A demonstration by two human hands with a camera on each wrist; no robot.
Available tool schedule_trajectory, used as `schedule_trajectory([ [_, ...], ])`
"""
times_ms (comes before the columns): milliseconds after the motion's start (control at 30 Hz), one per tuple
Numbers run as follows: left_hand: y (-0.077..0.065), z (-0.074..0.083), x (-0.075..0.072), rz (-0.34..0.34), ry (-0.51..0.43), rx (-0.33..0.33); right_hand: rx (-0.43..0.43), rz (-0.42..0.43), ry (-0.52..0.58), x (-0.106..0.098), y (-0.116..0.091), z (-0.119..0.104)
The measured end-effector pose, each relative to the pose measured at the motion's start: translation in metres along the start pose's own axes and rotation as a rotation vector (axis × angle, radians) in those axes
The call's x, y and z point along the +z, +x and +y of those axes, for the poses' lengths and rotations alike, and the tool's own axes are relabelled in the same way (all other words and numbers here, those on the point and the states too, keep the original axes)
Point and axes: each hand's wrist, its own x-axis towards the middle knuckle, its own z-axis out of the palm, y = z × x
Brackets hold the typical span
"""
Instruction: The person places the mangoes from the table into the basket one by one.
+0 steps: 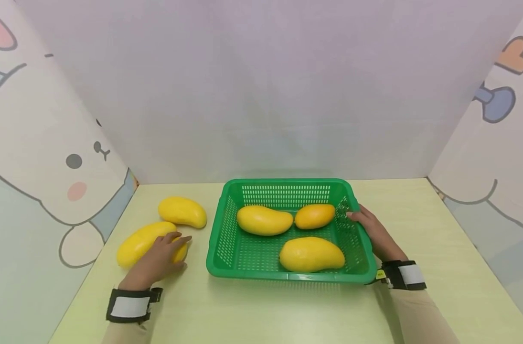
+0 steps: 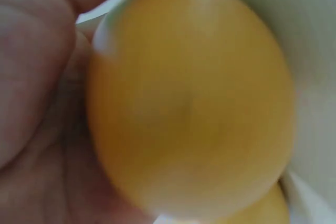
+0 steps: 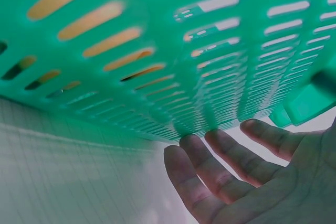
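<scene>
Left hand (image 1: 158,258) grips 1 mango (image 2: 191,98) toward left edge of tabletop (image 1: 442,239); right hand (image 1: 379,235) seemingly steadies basket (image 1: 261,274), clasping rim.

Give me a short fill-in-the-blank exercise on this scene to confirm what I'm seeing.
1. The basket is coloured ____.
2. It contains exactly ____ mangoes.
3. The person's ____ hand is at its rim.
4. Inside or outside the basket: the mango in the left hand is ____.

Missing words: green; three; right; outside.
</scene>
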Motion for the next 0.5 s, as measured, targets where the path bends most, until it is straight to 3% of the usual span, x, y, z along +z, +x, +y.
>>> schedule_trajectory([
  [500, 0.0003, 0.0025, 0.0007, -0.006, -0.013, 0.017, -0.001, 0.003, -0.016, 0.0001, -0.0007, -0.001],
])
